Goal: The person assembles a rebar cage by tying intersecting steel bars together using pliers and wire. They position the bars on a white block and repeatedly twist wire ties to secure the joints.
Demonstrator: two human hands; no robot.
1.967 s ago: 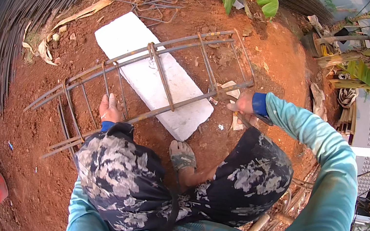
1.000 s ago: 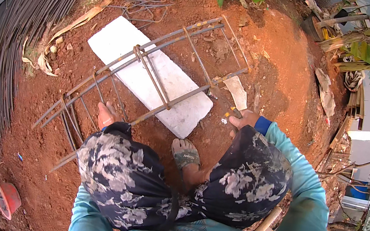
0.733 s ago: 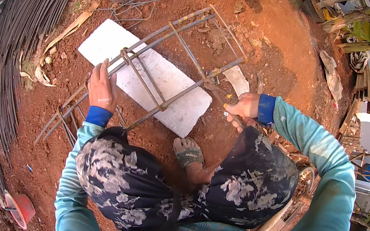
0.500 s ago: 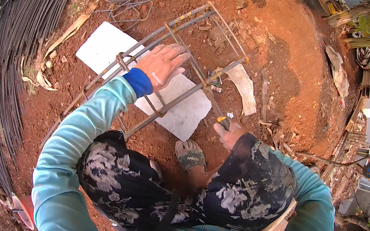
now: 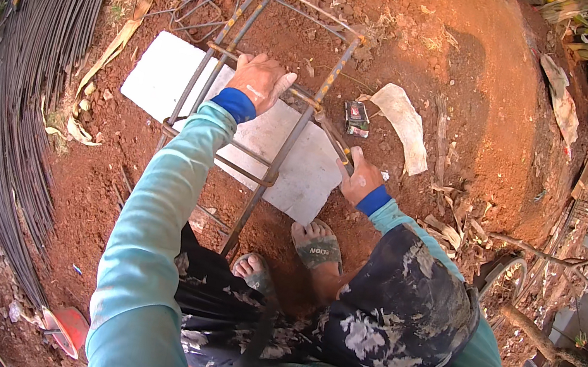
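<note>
A long cage of rusty steel rebar (image 5: 292, 140), tied with square stirrups, slants away from me above the ground. My left hand (image 5: 258, 81) is closed around a crossbar on its far half, fingers curled over the steel. In my right hand (image 5: 362, 178) is a pair of pincers (image 5: 333, 137) with dark, yellow-marked handles. Their jaw end meets the corner where a stirrup crosses the right-hand long bar. Exactly what the jaws bite on is too small to tell. Under the cage lies a white board (image 5: 164, 74), flat on the red soil.
Long thin rods (image 5: 18, 96) lie bundled along the left. Bent wire pieces (image 5: 192, 4) are heaped beyond the board. Right of the cage are a small dark packet (image 5: 357, 117) and a pale dry husk (image 5: 406, 125). A red pan (image 5: 68, 328) sits lower left, a branch (image 5: 543, 333) lower right.
The cage has swung, its far end shifting left. My left hand has gone from lying on it to curling round a crossbar. My right hand has risen slightly with the pincers.
</note>
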